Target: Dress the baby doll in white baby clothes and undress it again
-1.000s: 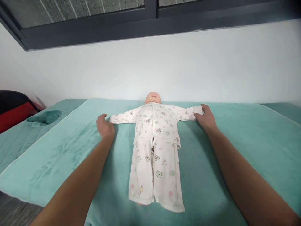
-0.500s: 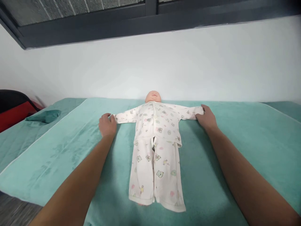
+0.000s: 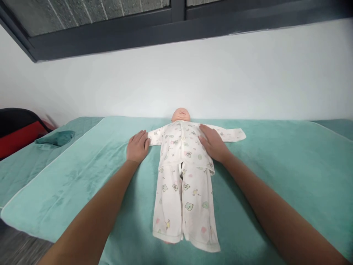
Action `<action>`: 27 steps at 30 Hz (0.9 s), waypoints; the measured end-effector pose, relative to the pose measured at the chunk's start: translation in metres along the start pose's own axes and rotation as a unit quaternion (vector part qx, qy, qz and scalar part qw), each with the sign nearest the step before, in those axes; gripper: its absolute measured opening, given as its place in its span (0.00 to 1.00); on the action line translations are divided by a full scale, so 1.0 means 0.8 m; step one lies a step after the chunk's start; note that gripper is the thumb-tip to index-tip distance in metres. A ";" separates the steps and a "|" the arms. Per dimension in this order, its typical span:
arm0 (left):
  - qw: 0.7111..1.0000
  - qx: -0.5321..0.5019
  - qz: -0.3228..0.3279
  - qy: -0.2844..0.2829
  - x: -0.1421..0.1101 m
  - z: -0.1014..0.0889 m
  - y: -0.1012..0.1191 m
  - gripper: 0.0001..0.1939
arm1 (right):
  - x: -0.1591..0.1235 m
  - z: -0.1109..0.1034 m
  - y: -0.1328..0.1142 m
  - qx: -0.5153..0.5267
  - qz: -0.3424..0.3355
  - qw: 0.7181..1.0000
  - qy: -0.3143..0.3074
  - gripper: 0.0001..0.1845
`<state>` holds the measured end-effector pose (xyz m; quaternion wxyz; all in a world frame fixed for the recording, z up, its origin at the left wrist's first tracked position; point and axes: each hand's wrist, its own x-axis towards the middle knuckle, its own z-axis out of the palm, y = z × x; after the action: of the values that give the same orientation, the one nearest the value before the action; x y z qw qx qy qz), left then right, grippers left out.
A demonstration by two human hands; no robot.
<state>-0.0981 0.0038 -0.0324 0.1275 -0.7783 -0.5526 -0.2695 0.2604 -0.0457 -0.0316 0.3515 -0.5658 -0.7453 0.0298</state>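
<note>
A baby doll point(image 3: 180, 114) lies on its back on a teal towel point(image 3: 261, 165), dressed in a white printed top point(image 3: 182, 145) and matching white trousers point(image 3: 184, 206). Its sleeves are spread out to both sides. My left hand point(image 3: 137, 146) lies flat with fingers stretched, touching the end of the doll's left-side sleeve. My right hand point(image 3: 211, 142) rests flat and open on the chest of the top, near the right-side shoulder. The right-side sleeve point(image 3: 234, 134) lies free beyond it.
A crumpled dark green cloth point(image 3: 56, 138) lies at the far left on the bed. A red and black object point(image 3: 16, 129) sits at the left edge. A white wall and dark window frame point(image 3: 176, 22) stand behind. The towel's near left corner hangs over the floor.
Both hands moved inward from the sleeve ends. My right hand left the right-side cuff and came onto the doll's chest; my left hand slid right along the other sleeve.
</note>
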 end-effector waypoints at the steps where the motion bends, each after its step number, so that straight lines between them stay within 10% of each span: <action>1: 1.000 0.004 0.000 -0.014 0.000 0.001 0.001 0.23 | 0.000 0.006 -0.006 -0.010 -0.013 1.000 -0.022 0.30; 27: 0.972 0.041 -0.189 -0.132 -0.029 -0.007 -0.009 0.40 | -0.063 -0.051 0.091 -0.246 0.244 0.935 -0.080 0.39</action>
<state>-0.1116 -0.0150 -0.0414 0.0322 -0.6827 -0.7120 -0.1609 0.3489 -0.0777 -0.0578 0.1223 -0.7947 -0.5941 -0.0249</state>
